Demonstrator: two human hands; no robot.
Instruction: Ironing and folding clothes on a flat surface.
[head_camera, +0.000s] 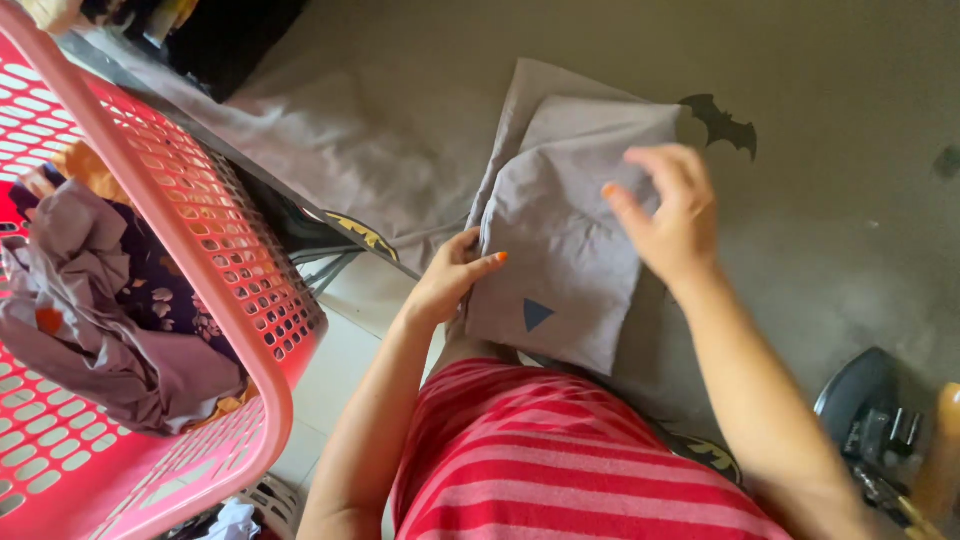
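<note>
Soft grey folded cloth lying on the grey-covered counter
Light and limp, best taken at its edges: left hand fingers pinch the near-left edge, right hand fingers loosely curled, touching its top

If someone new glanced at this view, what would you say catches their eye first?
Most likely the pink laundry basket filling the left side, with crumpled clothes heaped inside. Next, the folded grey cloth at the centre, marked with a small dark triangle: the left hand pinches its left edge while the right hand rests its fingers on top. A black bat shape sits on the grey cover just beyond.
</note>
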